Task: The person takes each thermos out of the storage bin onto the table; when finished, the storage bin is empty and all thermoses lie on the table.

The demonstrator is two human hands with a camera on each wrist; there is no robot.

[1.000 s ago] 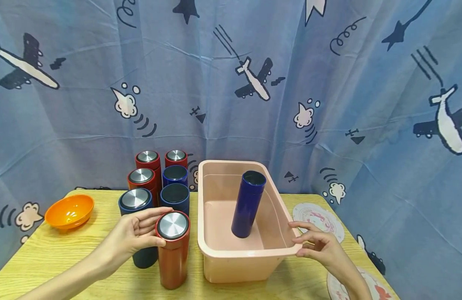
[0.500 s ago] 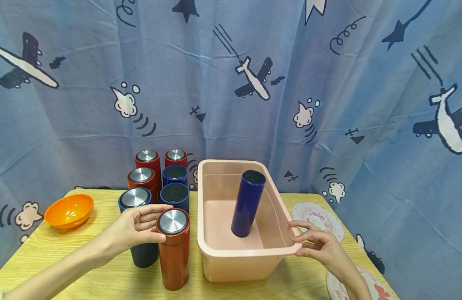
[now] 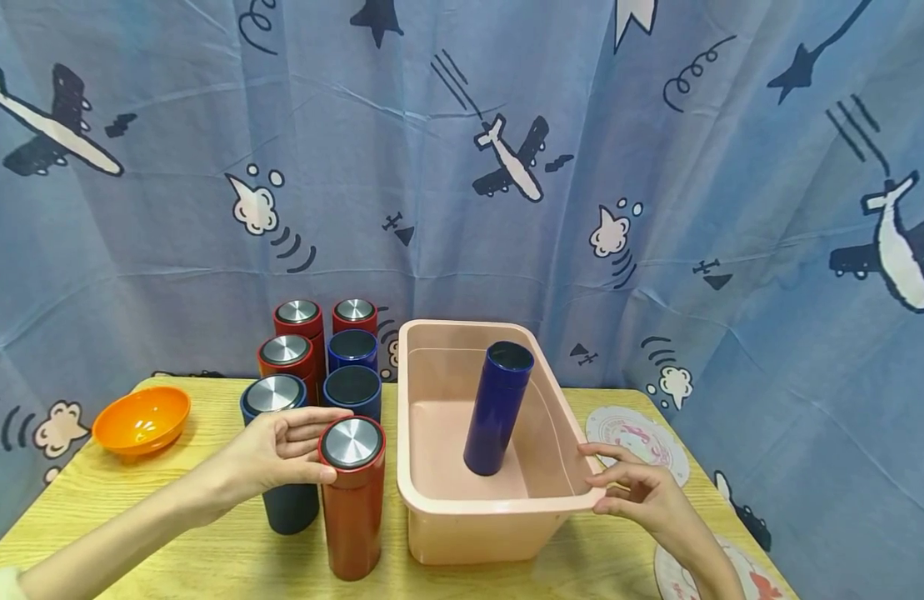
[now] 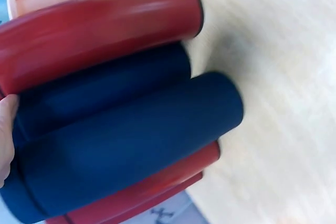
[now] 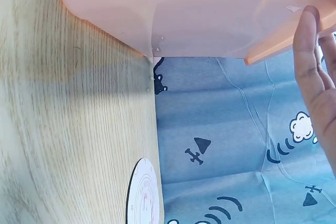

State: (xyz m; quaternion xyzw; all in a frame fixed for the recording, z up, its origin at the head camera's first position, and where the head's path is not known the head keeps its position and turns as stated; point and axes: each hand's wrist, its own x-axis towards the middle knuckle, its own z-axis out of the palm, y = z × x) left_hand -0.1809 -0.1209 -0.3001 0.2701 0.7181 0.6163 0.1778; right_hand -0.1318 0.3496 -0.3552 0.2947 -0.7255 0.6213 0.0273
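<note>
My left hand (image 3: 289,454) holds a red thermos (image 3: 354,521) near its steel-topped lid, thumb on the near side and fingers behind. In the left wrist view, the same red thermos (image 4: 105,30) lies alongside two dark blue thermoses, and part of my left hand (image 4: 5,135) shows at the edge. My right hand (image 3: 634,487) grips the near right corner of a pale pink bin (image 3: 499,507) by its rim. Inside the bin a blue thermos (image 3: 497,408) stands upright. From the right wrist view, the right hand (image 5: 320,77) is at the rim.
Left of the bin, red and blue thermoses (image 3: 285,350) stand in two columns, including a dark blue one (image 3: 292,504) beside my left hand. An orange bowl (image 3: 142,421) sits at the far left. Round printed mats (image 3: 637,442) lie along the right side of the wooden table (image 3: 184,546).
The red thermos in my left hand has shifted slightly to the right, toward the bin. My right hand stays on the rim, and the bin and its blue thermos look unchanged.
</note>
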